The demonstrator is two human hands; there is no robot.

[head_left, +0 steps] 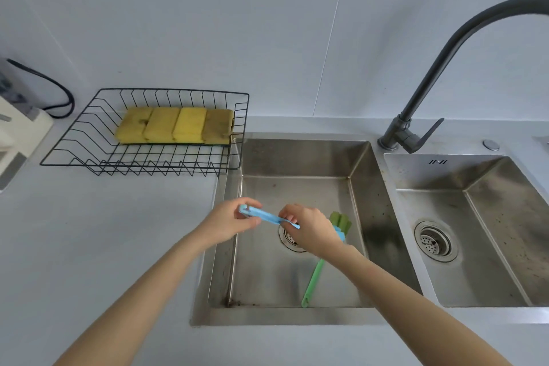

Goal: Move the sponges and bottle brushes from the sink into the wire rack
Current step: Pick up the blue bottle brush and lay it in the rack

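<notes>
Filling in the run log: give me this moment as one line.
left hand: grips blue brush handle | right hand: same brush | green brush: in sink | four sponges: in wire rack

Four yellow sponges [175, 125], two bottle brushes [269, 218], one wire rack [89, 140], two basins [300, 154].

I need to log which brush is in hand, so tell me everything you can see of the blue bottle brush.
The blue bottle brush has a slim, flat, light blue handle that looks like plastic. It is held above the left sink basin, roughly level and sloping slightly down to the right. The left hand pinches its handle end, and the right hand grips it further along, hiding most of its head; only a bit of blue shows below that hand, beside the green brush's head.
</notes>
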